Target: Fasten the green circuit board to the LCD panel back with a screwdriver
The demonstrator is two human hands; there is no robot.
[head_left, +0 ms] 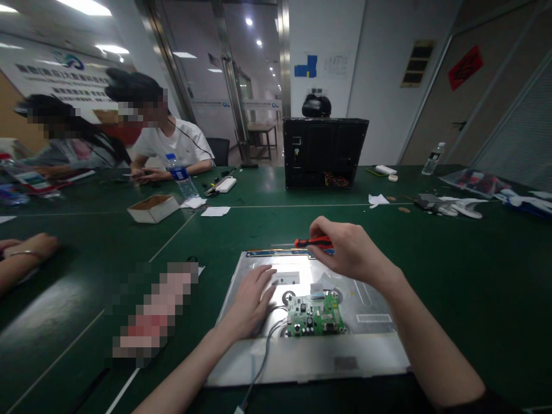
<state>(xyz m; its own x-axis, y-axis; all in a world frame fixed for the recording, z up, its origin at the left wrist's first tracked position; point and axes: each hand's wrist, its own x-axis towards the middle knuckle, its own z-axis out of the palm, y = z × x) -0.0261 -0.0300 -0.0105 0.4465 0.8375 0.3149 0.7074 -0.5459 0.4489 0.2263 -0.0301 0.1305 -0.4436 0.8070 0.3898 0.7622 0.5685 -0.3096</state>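
Observation:
A silver metal display panel (371, 351) lies flat on the table before me, with a green circuit board (319, 316) on its middle. My left hand (252, 296) rests on the panel's left part, fingers stretched out, holding nothing. Over the panel's far edge, my right hand (345, 247) grips a screwdriver (303, 242) by its red and black handle, the thin shaft pointing left. A narrow blue board strip (276, 253) runs along that far edge. Grey cables (268, 345) run from the circuit board's left side toward the near edge, ending in a white connector (240, 409).
A black open-backed case (323, 152) stands at the table's far side. Left of the panel lies a blurred-out pinkish item (159, 310). Further left are a small carton (154, 209), a water bottle (181, 178) and another person's hand (41, 247). White gloves (457, 206) lie at right.

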